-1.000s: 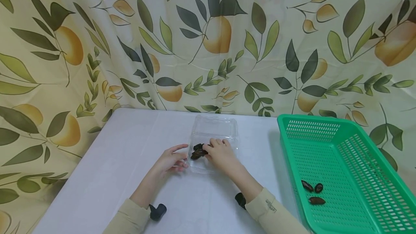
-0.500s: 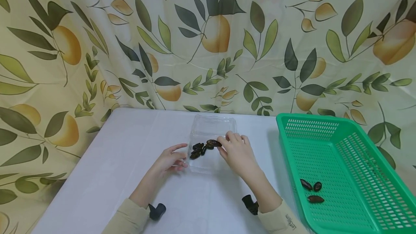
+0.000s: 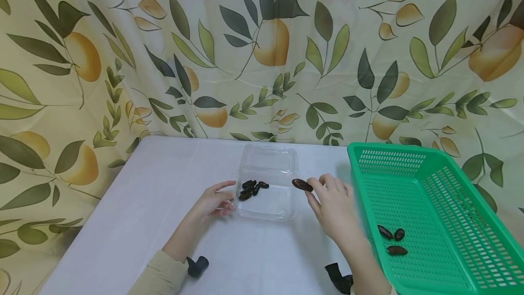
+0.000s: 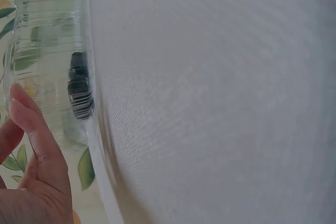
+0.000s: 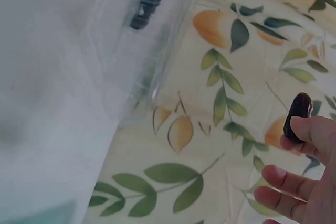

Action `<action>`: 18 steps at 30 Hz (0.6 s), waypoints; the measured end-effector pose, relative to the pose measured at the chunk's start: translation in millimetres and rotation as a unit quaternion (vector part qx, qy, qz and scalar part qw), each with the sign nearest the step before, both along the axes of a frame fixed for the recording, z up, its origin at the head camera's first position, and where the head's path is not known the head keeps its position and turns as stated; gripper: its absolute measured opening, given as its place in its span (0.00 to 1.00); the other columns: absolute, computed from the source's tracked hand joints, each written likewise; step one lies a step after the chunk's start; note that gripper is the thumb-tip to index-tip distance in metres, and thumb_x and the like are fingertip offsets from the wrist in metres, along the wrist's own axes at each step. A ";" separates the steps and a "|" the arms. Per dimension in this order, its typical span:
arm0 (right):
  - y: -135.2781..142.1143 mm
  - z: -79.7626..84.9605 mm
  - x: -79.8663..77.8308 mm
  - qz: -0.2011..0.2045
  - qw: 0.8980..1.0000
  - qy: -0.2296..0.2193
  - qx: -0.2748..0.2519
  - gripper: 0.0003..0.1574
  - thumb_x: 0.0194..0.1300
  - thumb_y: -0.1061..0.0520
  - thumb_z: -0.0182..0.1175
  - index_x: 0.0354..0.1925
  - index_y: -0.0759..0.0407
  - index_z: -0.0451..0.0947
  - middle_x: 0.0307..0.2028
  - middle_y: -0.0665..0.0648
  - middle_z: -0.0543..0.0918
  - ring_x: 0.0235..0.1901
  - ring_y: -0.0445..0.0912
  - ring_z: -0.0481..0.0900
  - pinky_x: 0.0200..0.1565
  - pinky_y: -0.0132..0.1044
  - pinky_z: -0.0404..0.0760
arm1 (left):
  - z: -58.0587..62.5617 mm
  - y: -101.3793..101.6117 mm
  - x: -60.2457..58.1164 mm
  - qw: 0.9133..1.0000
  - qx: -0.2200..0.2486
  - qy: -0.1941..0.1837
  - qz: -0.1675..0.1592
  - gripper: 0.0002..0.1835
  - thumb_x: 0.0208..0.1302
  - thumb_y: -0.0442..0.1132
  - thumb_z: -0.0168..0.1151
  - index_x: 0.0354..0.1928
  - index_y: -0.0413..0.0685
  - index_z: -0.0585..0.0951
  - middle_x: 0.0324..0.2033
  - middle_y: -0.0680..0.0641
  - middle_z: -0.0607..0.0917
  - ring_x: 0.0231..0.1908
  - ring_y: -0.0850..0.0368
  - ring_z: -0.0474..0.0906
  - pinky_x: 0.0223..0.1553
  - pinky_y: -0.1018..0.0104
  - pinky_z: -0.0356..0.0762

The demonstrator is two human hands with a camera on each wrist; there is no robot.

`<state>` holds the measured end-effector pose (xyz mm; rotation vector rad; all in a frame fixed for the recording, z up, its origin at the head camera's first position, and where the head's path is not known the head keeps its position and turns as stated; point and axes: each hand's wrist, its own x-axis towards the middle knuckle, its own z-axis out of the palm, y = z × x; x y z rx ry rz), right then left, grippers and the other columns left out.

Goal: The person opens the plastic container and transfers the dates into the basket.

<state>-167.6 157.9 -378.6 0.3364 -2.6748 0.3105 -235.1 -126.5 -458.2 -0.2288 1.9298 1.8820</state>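
A clear plastic box (image 3: 266,211) with its lid folded back stands on the table, and several dark brown, glossy dates (image 3: 248,190) lie toward its left side. My left hand (image 3: 214,201) is at the box's left edge, fingers loosely extended; in the left wrist view a fingertip of the left hand (image 4: 42,156) meets the clear wall. To the right of the box, my right hand (image 3: 337,208) pinches one date (image 3: 302,185) between thumb and fingers. The right wrist view shows that date (image 5: 297,117) held at the fingertips, raised off the table.
A large green plastic basket (image 3: 421,172) stands to the right, with three dates (image 3: 397,250) on its floor near the left wall. A white cloth covers the table (image 3: 163,185). Behind it hangs a fruit-and-leaf patterned curtain (image 3: 229,81).
My right hand has picked a date out of the clear box and carried it rightward, past the box's right edge toward the basket. The left hand has stayed at the box.
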 end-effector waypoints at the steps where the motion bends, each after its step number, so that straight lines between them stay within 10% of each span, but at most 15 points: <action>1: 3.6 0.8 3.0 -0.003 1.000 0.003 -0.004 0.11 0.57 0.55 0.62 0.41 0.54 0.76 0.35 0.57 0.72 0.38 0.54 0.69 0.46 0.54 0.65 | -0.2 -0.1 -0.2 1.000 0.000 -0.001 0.000 0.26 0.60 0.32 0.55 0.62 0.49 0.68 0.25 0.48 0.80 0.20 0.61 0.78 0.21 0.72 0.76; 18: 78.6 -2.9 32.5 -0.086 0.995 -0.015 -0.039 0.14 0.59 0.58 0.60 0.45 0.57 0.74 0.41 0.65 0.72 0.39 0.61 0.68 0.44 0.59 0.60 | -2.6 -2.1 -0.2 1.000 -0.004 0.004 0.002 0.25 0.60 0.33 0.55 0.61 0.51 0.69 0.28 0.46 0.81 0.21 0.60 0.80 0.21 0.72 0.77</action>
